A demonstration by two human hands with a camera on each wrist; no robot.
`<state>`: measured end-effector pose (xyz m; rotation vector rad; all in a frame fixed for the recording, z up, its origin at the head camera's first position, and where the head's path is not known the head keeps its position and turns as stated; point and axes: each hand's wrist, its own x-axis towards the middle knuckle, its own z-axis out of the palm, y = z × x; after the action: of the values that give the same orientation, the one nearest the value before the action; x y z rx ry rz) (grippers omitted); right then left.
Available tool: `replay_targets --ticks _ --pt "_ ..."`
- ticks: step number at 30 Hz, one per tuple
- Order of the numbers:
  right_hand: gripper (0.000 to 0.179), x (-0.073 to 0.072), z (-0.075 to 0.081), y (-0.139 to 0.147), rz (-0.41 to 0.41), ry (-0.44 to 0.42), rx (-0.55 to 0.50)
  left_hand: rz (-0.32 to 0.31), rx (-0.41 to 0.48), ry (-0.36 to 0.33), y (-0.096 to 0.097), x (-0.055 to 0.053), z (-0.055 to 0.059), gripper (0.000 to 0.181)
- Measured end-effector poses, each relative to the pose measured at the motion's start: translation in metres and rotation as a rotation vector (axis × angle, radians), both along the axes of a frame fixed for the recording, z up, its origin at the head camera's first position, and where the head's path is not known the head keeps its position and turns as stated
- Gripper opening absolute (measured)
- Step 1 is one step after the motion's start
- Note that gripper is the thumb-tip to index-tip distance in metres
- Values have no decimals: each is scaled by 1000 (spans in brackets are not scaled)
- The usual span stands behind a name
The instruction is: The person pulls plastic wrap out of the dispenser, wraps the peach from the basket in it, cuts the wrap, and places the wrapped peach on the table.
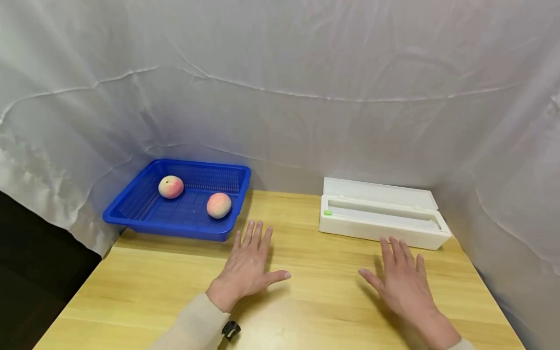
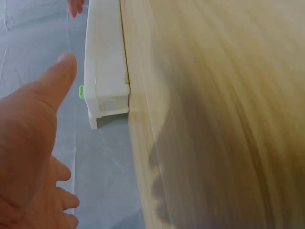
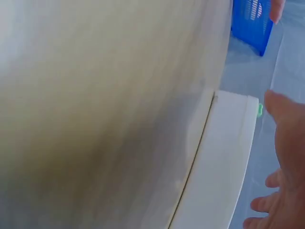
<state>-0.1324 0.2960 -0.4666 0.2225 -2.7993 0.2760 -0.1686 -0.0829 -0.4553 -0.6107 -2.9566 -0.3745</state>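
Note:
My left hand (image 1: 246, 270) hovers over the wooden table with fingers spread and nothing in it, just in front of a blue plastic basket (image 1: 175, 229). Inside that basket are two peaches, one (image 1: 171, 187) toward the back left and the other (image 1: 218, 205) near the right wall. On the right, my right hand (image 1: 406, 287) is also spread and holds nothing. Its fingertips are near the front of a long white box (image 1: 372, 225), whose lid (image 1: 378, 190) stands raised at the back. A small green piece (image 1: 327, 213) sits at the box's left end.
Pale grey cloth (image 1: 280, 121) hangs behind and along both sides of the wooden table (image 1: 315, 301). A dark area (image 1: 39, 262) lies beyond the table's left edge. Something small and black (image 1: 231, 330) shows by my left sleeve (image 1: 197, 323).

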Motion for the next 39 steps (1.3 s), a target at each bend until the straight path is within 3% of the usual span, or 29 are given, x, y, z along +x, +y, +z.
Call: replay_targets --ticks 7,11,15,20,24,28,33,39 --pt "97 -24 12 36 13 174 -37 -9 91 116 18 -15 0 96" --pt "98 -47 21 66 -45 160 -60 -12 134 131 32 -27 2 87" --pt "109 -66 32 96 -126 31 -107 -14 173 58 49 -42 7 82" --pt "133 -85 35 129 -206 -209 -179 -12 210 -42 70 -63 14 80" --pt "126 -96 30 149 -166 -347 -264 -13 260 -142 85 -79 13 81" --pt "109 -96 25 155 -142 -319 -304 -45 332 -259 101 -90 12 85" --pt "107 -95 24 145 -136 -290 -277 -21 453 -371 115 -97 8 90" --pt "107 -90 29 129 -126 -288 -275 49 589 -361 121 -99 3 77"
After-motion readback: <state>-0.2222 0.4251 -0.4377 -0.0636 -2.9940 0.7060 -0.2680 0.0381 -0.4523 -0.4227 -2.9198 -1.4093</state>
